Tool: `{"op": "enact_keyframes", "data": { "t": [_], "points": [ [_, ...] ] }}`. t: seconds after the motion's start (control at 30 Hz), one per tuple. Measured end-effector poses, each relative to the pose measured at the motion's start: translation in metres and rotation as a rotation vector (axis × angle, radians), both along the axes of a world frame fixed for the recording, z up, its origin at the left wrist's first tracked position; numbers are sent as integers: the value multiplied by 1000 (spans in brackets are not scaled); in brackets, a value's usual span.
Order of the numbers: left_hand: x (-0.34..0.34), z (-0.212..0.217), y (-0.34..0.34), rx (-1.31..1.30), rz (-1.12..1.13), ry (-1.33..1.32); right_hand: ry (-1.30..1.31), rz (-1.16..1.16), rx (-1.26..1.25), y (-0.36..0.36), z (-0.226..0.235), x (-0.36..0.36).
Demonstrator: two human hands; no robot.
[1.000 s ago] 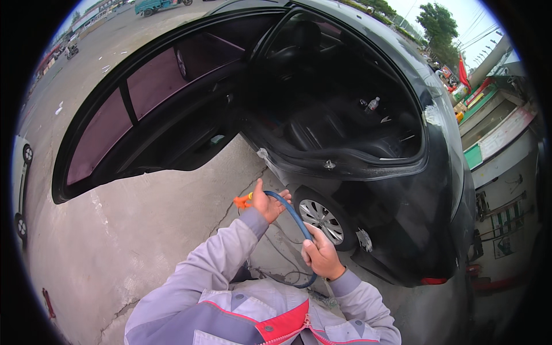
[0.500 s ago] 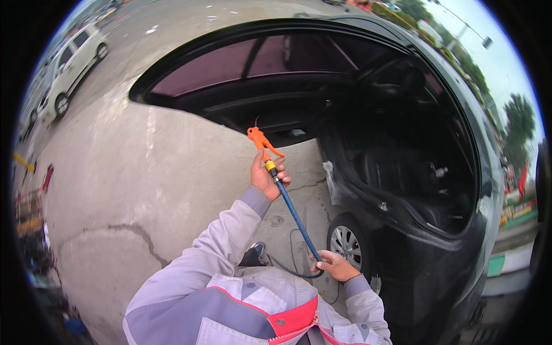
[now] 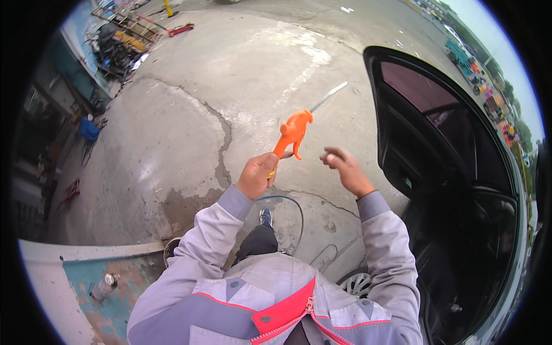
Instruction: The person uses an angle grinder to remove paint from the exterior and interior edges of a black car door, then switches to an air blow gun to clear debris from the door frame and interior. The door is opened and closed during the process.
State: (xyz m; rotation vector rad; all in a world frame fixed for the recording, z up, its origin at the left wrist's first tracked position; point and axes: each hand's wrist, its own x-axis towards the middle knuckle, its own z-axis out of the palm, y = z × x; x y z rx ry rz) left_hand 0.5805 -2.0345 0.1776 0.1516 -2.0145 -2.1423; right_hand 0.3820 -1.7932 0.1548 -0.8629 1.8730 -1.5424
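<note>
My left hand (image 3: pixel 259 174) is wrapped round the grip of an orange air blow gun (image 3: pixel 296 126). The gun is tilted, its thin metal nozzle (image 3: pixel 329 96) pointing up and to the right. A curved trigger hangs on its right side. Part of a yellow fitting shows below my fingers, and a blue air hose (image 3: pixel 301 215) loops down from there toward the ground. My right hand (image 3: pixel 348 169) is apart from the gun, to its right, with fingers curled in and thumb against them. I see nothing in it.
A dark car stands at the right with its door (image 3: pixel 454 115) swung wide; a wheel (image 3: pixel 356 283) shows beside my right arm. At lower left is a worn white and teal surface (image 3: pixel 109 270) with a metal fitting. Racks and a red floor jack (image 3: pixel 181 30) stand far left. The concrete is cracked.
My view has turned left, away from the car. My right hand has let go of the hose and come up near the gun. The left hand still holds the gun.
</note>
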Motion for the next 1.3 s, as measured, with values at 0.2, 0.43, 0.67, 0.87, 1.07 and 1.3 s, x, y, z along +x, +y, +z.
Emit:
{"op": "enact_keyframes", "data": {
  "t": [0.2, 0.43, 0.67, 0.87, 1.07, 1.3],
  "points": [
    [256, -22, -138, -275, 232, -141, -595, -42, -309, -303, 111, 264],
    [456, -47, -326, 321, 209, -142, -839, 575, -196, -556, 49, 435],
    [525, -103, -479, 217, 593, -317, 1388, 455, 282, -762, 2, 410],
    [519, -94, -549, 193, 517, -394, 1594, 540, 330, -843, -10, 378],
    [499, -82, -620, 241, 460, -507, 1690, 631, 384, -871, 7, 378],
    [331, -98, -617, 277, 335, -373, 613, 311, 569, -828, -38, 237]
  ]
}}
